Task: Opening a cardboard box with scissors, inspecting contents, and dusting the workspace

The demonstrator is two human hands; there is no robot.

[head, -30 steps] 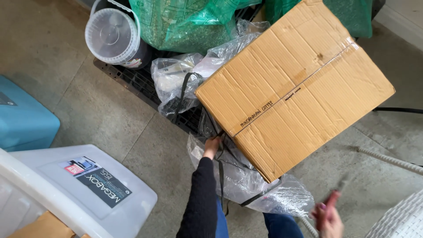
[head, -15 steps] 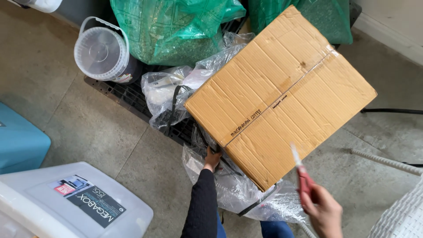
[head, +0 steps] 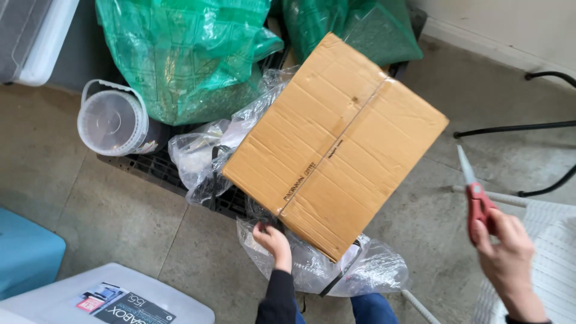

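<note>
Both hands work around a large cardboard box [head: 336, 144], which serves as the reference point for all positions below. Left hand [head: 273, 240] grips the lower near edge of the box, fingers curled under the cardboard, with its dark sleeve running down toward the bottom of the view. Right hand [head: 510, 249] is well apart from the box, off to its right, closed around the red handles of a pair of scissors [head: 474, 189]; the blades point up and away from the wrist and appear closed together. The box is tilted, taped along its centre seam, and rests on crumpled clear plastic wrap [head: 324, 270] that spreads out beneath its near corner and also bunches at its left side. Behind the box, green plastic bags [head: 186, 54] are stacked against the wall. Left of the box, a translucent lidded bucket [head: 114, 123] stands beside the bags, on the edge of a black plastic pallet [head: 150, 171]. Further left and nearer than the box, a blue container [head: 27, 258] and a grey storage box lid [head: 120, 300] sit on the concrete floor [head: 108, 222]. Right of the box, a black metal frame [head: 528, 126] crosses the floor.
</note>
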